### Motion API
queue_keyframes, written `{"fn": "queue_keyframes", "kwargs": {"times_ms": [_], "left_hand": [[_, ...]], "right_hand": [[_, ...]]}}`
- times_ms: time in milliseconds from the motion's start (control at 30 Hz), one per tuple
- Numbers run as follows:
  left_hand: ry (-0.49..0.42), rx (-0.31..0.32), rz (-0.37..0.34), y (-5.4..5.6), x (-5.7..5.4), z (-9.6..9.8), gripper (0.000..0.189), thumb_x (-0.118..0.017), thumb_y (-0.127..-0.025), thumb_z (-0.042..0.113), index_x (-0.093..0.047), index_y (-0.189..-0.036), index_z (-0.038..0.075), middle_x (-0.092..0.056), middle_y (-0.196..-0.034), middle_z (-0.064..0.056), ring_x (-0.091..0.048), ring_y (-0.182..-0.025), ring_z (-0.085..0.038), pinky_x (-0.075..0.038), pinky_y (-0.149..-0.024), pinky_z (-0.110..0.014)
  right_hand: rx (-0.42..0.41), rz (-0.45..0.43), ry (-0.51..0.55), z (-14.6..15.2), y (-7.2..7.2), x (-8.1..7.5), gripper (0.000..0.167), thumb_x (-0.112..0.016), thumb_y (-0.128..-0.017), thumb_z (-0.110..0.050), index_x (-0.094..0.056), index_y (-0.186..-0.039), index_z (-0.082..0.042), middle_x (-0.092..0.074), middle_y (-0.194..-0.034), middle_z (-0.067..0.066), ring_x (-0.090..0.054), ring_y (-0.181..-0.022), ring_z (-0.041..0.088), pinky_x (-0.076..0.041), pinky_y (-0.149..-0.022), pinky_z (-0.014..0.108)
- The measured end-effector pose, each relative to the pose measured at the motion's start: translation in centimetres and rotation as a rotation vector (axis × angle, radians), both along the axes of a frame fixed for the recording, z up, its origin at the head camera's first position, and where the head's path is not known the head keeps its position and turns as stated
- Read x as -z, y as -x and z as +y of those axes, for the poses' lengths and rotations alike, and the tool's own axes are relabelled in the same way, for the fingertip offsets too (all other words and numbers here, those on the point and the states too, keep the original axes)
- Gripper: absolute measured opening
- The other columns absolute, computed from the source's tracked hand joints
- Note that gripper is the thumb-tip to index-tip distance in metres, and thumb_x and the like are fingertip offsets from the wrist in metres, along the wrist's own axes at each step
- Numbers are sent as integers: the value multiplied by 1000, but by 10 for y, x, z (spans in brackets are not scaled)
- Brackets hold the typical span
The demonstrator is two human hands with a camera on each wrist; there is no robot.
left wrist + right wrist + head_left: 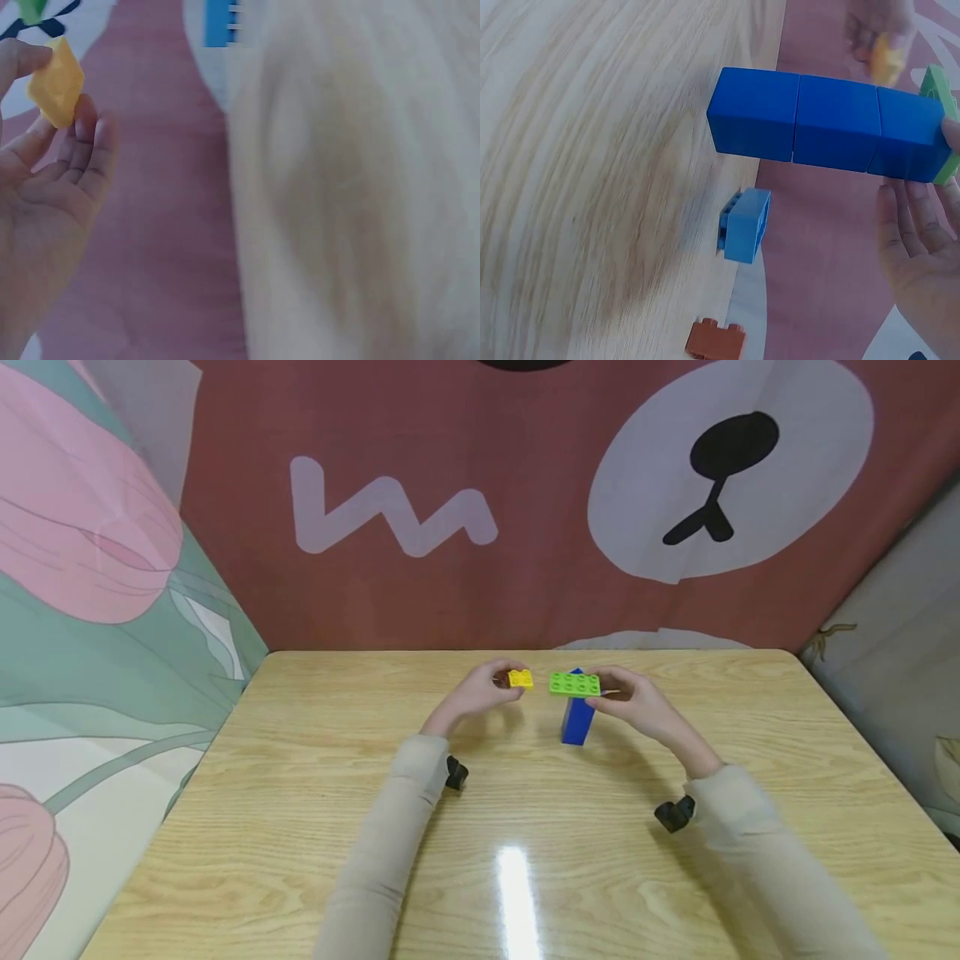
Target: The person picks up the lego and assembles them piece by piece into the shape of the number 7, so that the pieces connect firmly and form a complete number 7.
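Between the thumb and fingers of my left hand (483, 687) is a small yellow toy brick (521, 679), held above the table. In the left wrist view the yellow brick (58, 84) is tilted, with the other fingers spread below it. My right hand (633, 697) grips the right end of a bright green toy plate (574, 684), its studs facing up. The plate lies across the top of a blue tower (577, 722) standing on the table. Seen from the right wrist, the tower (836, 124) is three blue blocks stacked, with the green plate (936, 86) against its upper end.
A light blue brick (746, 225) and an orange-brown brick (715, 340) sit on the wooden table (300, 827) near the tower, in the right wrist view. Behind the table hangs a reddish printed cloth (420, 597). Black wrist cameras (456, 773) jut from the sleeves.
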State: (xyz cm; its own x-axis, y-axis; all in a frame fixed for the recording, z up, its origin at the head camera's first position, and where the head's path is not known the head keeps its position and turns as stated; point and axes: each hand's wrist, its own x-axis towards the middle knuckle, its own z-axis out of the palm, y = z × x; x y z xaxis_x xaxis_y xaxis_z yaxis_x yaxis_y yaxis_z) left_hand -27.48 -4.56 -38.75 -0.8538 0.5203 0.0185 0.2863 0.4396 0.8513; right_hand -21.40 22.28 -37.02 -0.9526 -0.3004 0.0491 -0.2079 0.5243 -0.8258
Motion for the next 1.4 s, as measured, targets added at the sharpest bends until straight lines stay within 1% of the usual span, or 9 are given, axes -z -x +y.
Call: {"fn": "queue_keyframes", "kwargs": {"times_ms": [133,300,467,667,833,1033,1133,1233,1400], "left_hand": [[-40,23,10,-7,-9,-5,42,-63,-90,16,-56,-130,9,-61,-115,-9,-56,-96,-18,-48,-82,-24],[-59,48,11,-12,-15,-10,41,-62,-90,14,-56,-130,7,-60,-117,-10,-56,-99,-21,-49,-84,-26],[-58,50,-6,-14,-14,-14,41,-61,-90,13,-55,-130,9,-60,-119,-10,-56,-103,-21,-49,-86,-27],[-59,52,-11,-16,-15,-16,40,-62,-90,13,-56,-129,9,-59,-121,-10,-56,-105,-22,-48,-90,-30],[-71,39,-16,-17,-16,-17,41,-63,-89,12,-56,-129,10,-59,-122,-9,-56,-105,-22,-48,-92,-31],[-78,39,-21,-16,-16,-19,42,-62,-90,13,-55,-131,9,-59,-120,-10,-55,-102,-21,-48,-86,-27],[-81,42,-20,-16,-17,-19,44,-62,-90,13,-54,-132,7,-60,-119,-10,-56,-101,-21,-48,-82,-26],[-81,48,-19,-16,-17,-20,45,-62,-90,13,-53,-133,6,-60,-118,-10,-56,-101,-21,-48,-83,-26],[-93,39,-8,-16,-15,-20,43,-66,-88,13,-56,-130,8,-61,-116,-10,-57,-99,-20,-48,-81,-24]], "right_hand": [[4,4,9,-5,3,2,47,-62,-94,-22,-50,-136,-4,-59,-124,18,-55,-104,12,-48,-83,12],[2,-2,23,-11,5,4,46,-62,-94,-23,-50,-135,-6,-58,-125,19,-54,-109,23,-48,-82,13],[0,-12,39,-17,7,6,47,-63,-93,-21,-50,-135,-5,-58,-125,20,-55,-111,31,-49,-81,14],[-13,7,32,-25,10,7,49,-64,-92,-22,-50,-135,-4,-60,-124,19,-57,-111,32,-49,-82,17],[-10,4,31,-29,11,7,49,-64,-92,-22,-50,-135,-4,-60,-124,19,-56,-112,31,-51,-87,28],[-16,-2,39,-33,11,6,50,-65,-92,-24,-50,-135,-5,-59,-126,19,-56,-114,33,-51,-92,40],[-19,-1,37,-34,11,5,48,-65,-92,-24,-51,-134,-6,-59,-125,19,-56,-114,32,-50,-92,42],[-22,0,36,-35,11,4,47,-64,-92,-24,-51,-134,-7,-59,-125,18,-56,-113,32,-50,-92,42],[-27,4,35,-37,12,4,47,-64,-92,-24,-51,-134,-7,-59,-125,18,-56,-113,33,-50,-91,42]]}}
